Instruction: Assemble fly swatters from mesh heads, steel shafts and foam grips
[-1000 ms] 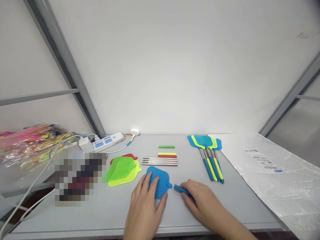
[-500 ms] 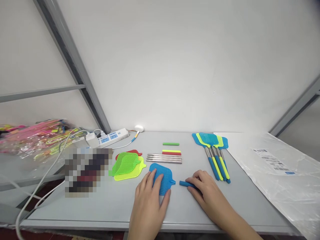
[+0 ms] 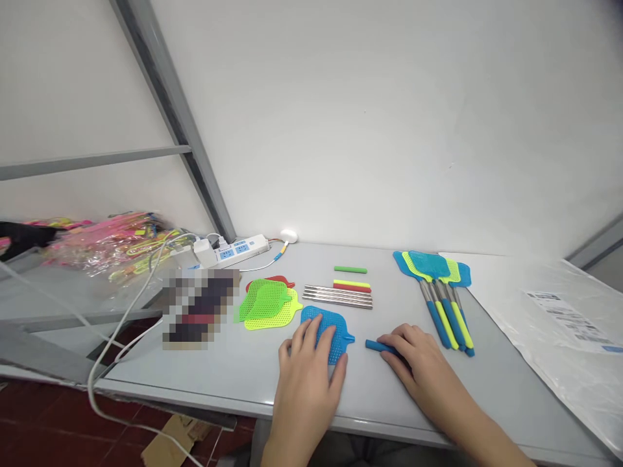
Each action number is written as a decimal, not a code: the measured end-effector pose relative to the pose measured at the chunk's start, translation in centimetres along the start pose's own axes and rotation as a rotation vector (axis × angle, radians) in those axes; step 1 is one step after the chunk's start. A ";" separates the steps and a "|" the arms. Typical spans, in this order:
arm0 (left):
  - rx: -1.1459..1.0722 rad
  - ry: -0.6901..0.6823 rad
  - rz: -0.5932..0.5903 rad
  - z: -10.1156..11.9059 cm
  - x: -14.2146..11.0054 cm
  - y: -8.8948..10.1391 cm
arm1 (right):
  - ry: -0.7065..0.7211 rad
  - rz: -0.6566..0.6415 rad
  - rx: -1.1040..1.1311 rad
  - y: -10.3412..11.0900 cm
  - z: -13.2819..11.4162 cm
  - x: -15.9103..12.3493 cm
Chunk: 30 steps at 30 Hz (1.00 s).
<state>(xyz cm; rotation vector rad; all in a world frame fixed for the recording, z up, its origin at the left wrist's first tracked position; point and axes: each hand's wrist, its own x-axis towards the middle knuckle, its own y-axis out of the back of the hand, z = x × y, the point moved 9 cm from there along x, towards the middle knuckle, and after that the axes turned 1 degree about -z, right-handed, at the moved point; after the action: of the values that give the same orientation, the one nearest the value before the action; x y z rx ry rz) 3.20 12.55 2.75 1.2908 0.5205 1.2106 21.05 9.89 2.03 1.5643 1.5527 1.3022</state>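
Note:
My left hand lies over a blue fly swatter head, its fingers apart and resting on the perforated face. The head's short neck points right. My right hand is closed over a blue handle, pinching it against the table; its left end sticks out, apart from the neck. Farther back lies a bundle of thin metal rods. Behind the rods are a red handle, a yellow handle and a green handle. Overlapping at the left are green, yellow-green and red swatter heads.
Several whole fly swatters lie fanned at the right, beside a white plastic sheet. A power strip with a white cable stands at the back left. Bagged colourful items lie beyond the table's left end. A patch is pixelated.
The view has shifted, so things on the table appear farther right and slightly higher. Both hands keep nearly the same place by the blue swatter head and handle.

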 end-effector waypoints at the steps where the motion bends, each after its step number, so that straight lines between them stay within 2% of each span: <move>1: -0.002 -0.001 -0.003 0.0 0.0 0.0 | 0.004 -0.003 -0.012 0.0 -0.1 0.2; 7: -0.008 -0.003 0.013 0.1 -0.1 0.0 | 0.023 -0.041 -0.143 -0.1 -0.9 1.3; 11: -0.010 -0.004 0.029 0.2 0.0 0.1 | 0.082 -0.075 -0.247 1.1 -2.1 2.7; 14: -0.022 -0.008 0.022 0.3 0.0 0.1 | 0.140 -0.094 -0.310 2.4 -3.5 5.4; 17: -0.048 -0.010 0.024 0.4 0.0 0.4 | 0.191 -0.126 -0.289 2.6 -4.7 9.4; 20: -0.083 0.002 0.038 0.5 -0.1 0.9 | 0.213 -0.155 -0.184 1.4 -5.3 13.7; 23: -0.110 -0.009 0.049 1.2 -0.4 0.7 | 0.243 -0.188 -0.131 -0.7 -6.0 17.2; 25: -0.142 -0.054 0.050 2.7 -0.6 0.0 | 0.267 -0.223 -0.101 -2.2 -6.6 18.8; 30: -0.159 -0.234 0.020 7.9 -0.2 -3.0 | 0.333 -0.347 -0.061 -5.2 -7.6 21.2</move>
<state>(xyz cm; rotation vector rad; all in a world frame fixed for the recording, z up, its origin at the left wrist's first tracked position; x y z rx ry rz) 11.05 9.45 2.16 1.2823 0.2375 1.0768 8.85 29.36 5.12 1.0154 1.8653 1.4394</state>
